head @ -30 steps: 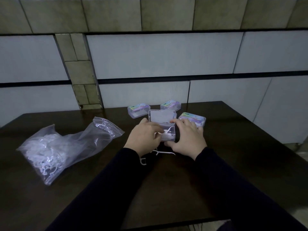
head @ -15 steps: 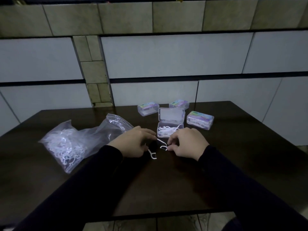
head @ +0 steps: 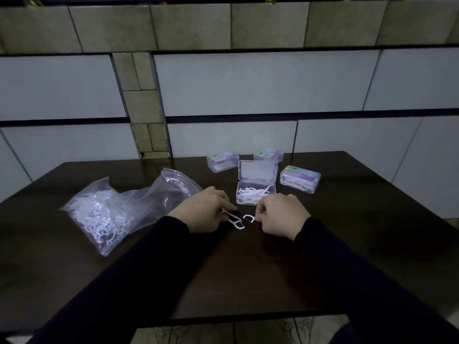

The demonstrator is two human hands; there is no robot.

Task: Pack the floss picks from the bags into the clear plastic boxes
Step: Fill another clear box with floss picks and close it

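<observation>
An open clear plastic box (head: 255, 194) sits mid-table, lid up, with several white floss picks inside. Just in front of it, my left hand (head: 203, 209) pinches a white floss pick (head: 232, 219) whose head lies on the table. My right hand (head: 280, 214) pinches another floss pick (head: 249, 217) by its handle, close to the first. A clear plastic bag (head: 116, 209) holding many floss picks lies to the left, its mouth toward the hands.
Three shut clear boxes with coloured labels stand behind and beside the open one: back left box (head: 222, 161), back box (head: 268, 155), right box (head: 300, 179). The dark wooden table (head: 248, 274) ends at a tiled wall behind.
Both hands have drawn back from the open box toward me and each has taken hold of a loose floss pick on the table. The view has shifted slightly.
</observation>
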